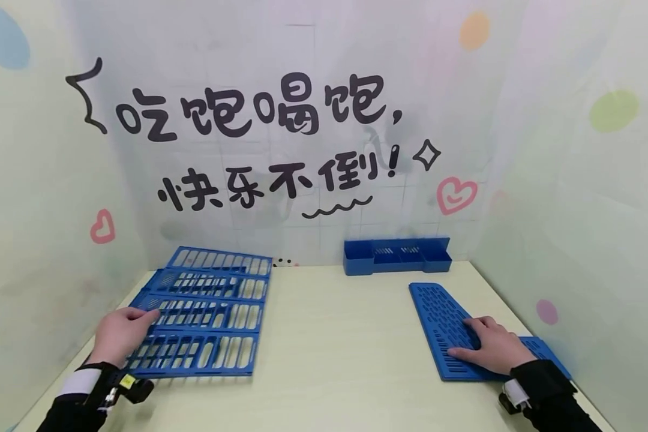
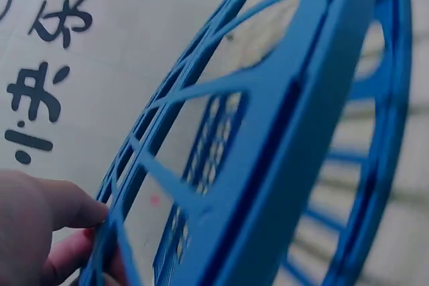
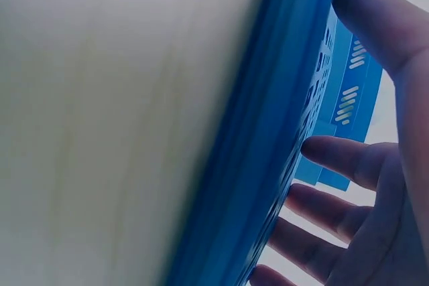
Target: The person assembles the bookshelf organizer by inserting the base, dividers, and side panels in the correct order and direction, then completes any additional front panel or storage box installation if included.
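Note:
On the left of the table lies a blue plastic slatted frame (image 1: 210, 321), made of several joined rows with long openings. My left hand (image 1: 123, 333) pinches its left side. The left wrist view shows that thumb and fingers (image 2: 74, 205) on both sides of a thin blue bar. At the right are blue perforated panels (image 1: 437, 327), one angled out from under another. My right hand (image 1: 494, 346) rests on them, its fingers spread over the holes. Up close, those fingertips (image 3: 315, 149) touch the holed face, and the layered panel edges (image 3: 248, 132) show beside them.
A blue open-topped tray with compartments (image 1: 396, 264) stands against the back wall, right of centre. Pale walls with printed lettering (image 1: 291, 183) enclose the table (image 1: 335, 360) at the back and both sides.

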Available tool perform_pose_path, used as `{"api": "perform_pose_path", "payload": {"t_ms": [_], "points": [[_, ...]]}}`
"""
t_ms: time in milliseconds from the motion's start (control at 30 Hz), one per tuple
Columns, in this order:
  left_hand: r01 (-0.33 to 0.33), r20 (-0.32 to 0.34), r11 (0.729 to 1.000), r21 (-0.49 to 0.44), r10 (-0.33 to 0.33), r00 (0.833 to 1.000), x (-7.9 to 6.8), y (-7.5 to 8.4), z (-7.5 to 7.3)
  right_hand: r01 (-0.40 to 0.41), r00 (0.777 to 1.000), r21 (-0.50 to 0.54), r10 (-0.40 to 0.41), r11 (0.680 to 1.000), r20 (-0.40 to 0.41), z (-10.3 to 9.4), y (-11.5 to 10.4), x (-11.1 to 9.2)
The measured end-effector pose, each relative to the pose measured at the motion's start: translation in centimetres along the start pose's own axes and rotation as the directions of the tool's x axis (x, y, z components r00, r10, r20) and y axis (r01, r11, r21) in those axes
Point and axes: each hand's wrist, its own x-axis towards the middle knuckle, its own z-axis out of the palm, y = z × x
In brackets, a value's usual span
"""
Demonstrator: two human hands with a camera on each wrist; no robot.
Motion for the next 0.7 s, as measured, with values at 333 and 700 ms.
{"api": "perform_pose_path", "payload": {"t_ms": [333,700], "points": [[-0.078,0.252,0.975,-0.21,0.131,0.959,-4.3,6.6,6.2,0.013,1.0,-0.002,-0.013,1.0,0.002,-0.1,-0.2,-0.1],[-0.269,0.38,0.963,-0.025,0.258,0.888,-9.0,9.9,9.1,0.03,1.0,0.014,-0.03,0.999,0.007,-0.5,-0.3,-0.4]]}}
